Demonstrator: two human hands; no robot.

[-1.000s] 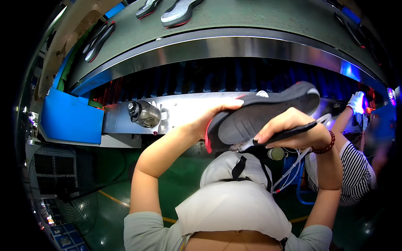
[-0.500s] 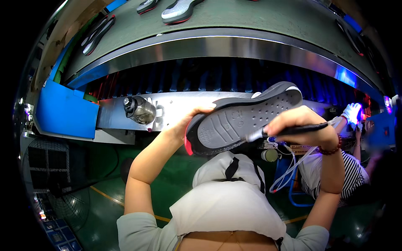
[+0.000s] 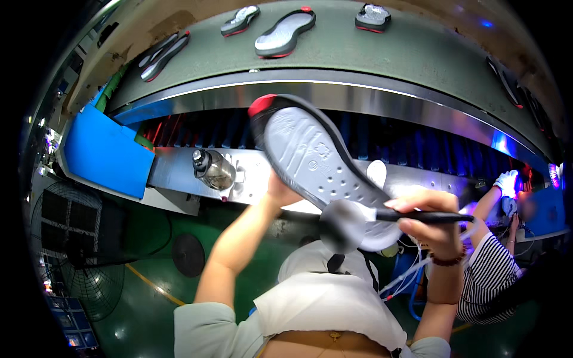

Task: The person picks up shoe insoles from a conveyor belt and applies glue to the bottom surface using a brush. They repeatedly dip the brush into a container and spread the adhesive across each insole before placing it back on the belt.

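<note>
A shoe sole (image 3: 322, 149), grey inside with a black rim and a red end, is tilted up in front of me, its red end at the upper left. My left hand (image 3: 282, 192) grips it from beneath; the fingers are hidden behind it. In my right hand (image 3: 433, 224) is a brush with a black handle (image 3: 439, 217), its pale head pointing left over the sole's lower end. A blurred dark round patch at the brush tip hides part of the sole, so I cannot tell whether the brush touches it.
Several soles lie on the green conveyor belt (image 3: 340, 45) behind a metal edge. On the metal shelf below stands a dark bottle (image 3: 213, 170). A blue panel (image 3: 104, 155) is at left, above a floor fan (image 3: 71, 238). At right sits a co-worker in a striped garment (image 3: 489, 271), wearing white gloves.
The sole has swung round so its red end has risen from lower left to upper left. My right hand has moved left and down with the brush. The whole view has shifted.
</note>
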